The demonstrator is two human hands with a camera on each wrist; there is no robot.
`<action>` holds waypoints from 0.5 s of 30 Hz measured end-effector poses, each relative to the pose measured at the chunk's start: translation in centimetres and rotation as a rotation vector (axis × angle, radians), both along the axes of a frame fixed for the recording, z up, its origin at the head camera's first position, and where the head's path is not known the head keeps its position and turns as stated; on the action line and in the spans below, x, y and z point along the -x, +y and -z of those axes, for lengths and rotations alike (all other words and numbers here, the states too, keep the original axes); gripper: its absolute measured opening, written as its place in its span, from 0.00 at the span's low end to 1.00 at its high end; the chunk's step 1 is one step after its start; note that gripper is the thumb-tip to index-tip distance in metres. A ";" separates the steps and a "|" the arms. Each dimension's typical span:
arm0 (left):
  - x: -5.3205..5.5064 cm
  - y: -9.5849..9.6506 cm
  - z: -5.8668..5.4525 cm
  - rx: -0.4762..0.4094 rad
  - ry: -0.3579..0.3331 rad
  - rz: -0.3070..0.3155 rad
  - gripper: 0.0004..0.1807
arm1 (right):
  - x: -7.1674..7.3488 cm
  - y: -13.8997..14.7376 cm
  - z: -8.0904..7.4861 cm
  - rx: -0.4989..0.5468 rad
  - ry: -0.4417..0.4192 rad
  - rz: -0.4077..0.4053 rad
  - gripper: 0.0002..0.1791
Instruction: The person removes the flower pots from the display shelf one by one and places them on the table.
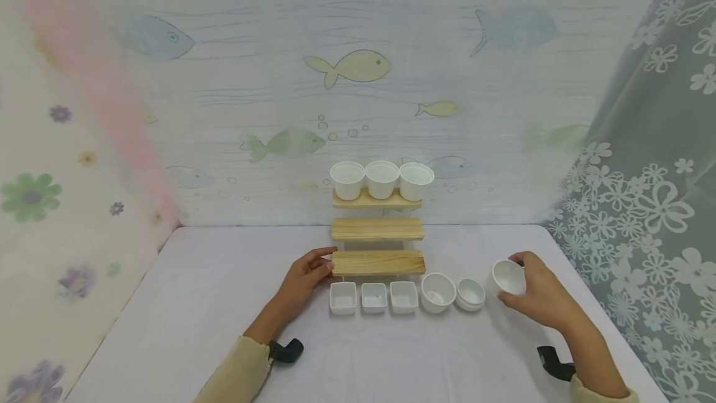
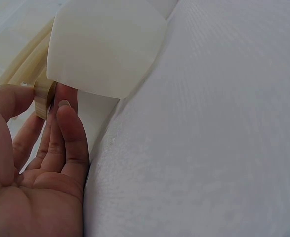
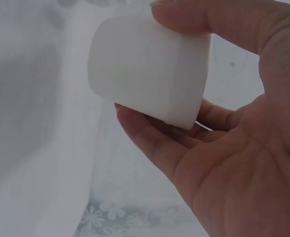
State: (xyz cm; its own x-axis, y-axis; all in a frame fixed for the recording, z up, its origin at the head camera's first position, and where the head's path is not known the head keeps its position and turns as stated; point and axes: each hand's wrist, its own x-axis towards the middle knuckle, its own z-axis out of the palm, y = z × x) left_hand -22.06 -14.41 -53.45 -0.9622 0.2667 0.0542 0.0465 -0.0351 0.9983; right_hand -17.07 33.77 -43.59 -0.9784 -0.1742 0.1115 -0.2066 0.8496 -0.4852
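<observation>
My right hand (image 1: 539, 294) grips a round white cup (image 1: 508, 277) at the right side of the table, thumb and fingers on opposite sides of it. In the right wrist view the cup (image 3: 140, 69) appears tilted, with its smooth outer wall showing. At the middle, my left hand (image 1: 304, 277) pinches the left end of the lowest board (image 1: 378, 263) of a three-step wooden rack. The left wrist view shows the thumb and fingers around that board end (image 2: 42, 101), beside a white dish (image 2: 107, 47).
Three white cups (image 1: 382, 179) stand on the rack's top board. The middle board (image 1: 377, 229) is bare wood. Before the rack, three square dishes (image 1: 373, 298), a round bowl (image 1: 438, 293) and a smaller round dish (image 1: 470, 295) form a row on the white-covered table (image 1: 391, 359).
</observation>
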 end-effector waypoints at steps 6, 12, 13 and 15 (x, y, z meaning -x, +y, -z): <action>0.0 0.0 0.0 -0.002 0.002 0.005 0.26 | 0.1 0.1 0.3 -0.016 -0.045 0.006 0.47; 0.1 -0.1 0.2 -0.004 0.015 0.009 0.27 | 0.2 0.2 0.8 -0.022 -0.065 -0.009 0.47; 0.1 -0.1 0.2 -0.005 0.015 0.010 0.27 | 0.2 0.2 0.9 -0.022 -0.065 -0.012 0.47; 0.1 -0.1 0.2 -0.007 0.015 0.010 0.27 | 0.2 0.2 1.1 -0.022 -0.068 -0.017 0.47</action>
